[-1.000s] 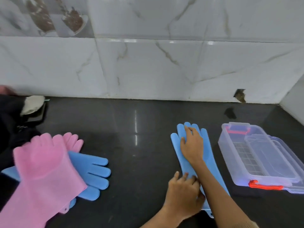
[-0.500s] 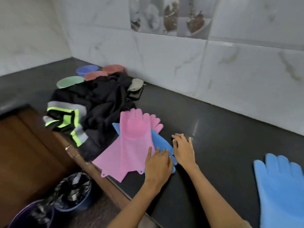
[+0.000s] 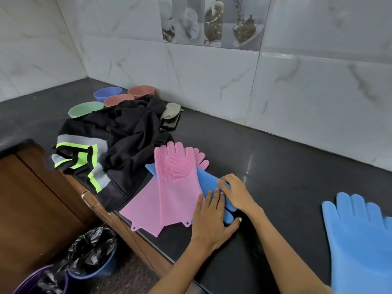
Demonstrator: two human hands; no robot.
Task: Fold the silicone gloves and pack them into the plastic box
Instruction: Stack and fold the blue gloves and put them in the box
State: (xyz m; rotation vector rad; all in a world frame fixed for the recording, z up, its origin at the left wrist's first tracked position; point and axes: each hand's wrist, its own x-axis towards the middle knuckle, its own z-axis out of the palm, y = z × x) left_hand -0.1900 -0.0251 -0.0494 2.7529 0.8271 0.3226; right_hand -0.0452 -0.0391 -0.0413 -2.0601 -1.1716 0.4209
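Note:
Two pink silicone gloves [image 3: 174,172] lie stacked near the counter's front edge, palms up, cuffs over the edge. A blue silicone glove [image 3: 206,181] lies crosswise under them, its fingers sticking out to the right. My right hand [image 3: 236,193] curls its fingers over that blue glove's palm. My left hand [image 3: 212,219] lies over its fingertips, thumb beside them. A second blue glove [image 3: 360,240] lies flat at the far right, fingers pointing away. The plastic box is out of view.
A black jacket with neon stripes [image 3: 123,141] is heaped just left of the gloves. Several coloured bowls [image 3: 84,110] stand behind it in the corner. A sponge on a dark tray [image 3: 171,115] sits by the wall. Bins lined with black bags [image 3: 89,255] stand below the counter edge.
My view swung left from the flat blue glove and the box to the glove pile. Both hands left that glove, reached the pile and closed on the blue glove under the pink ones.

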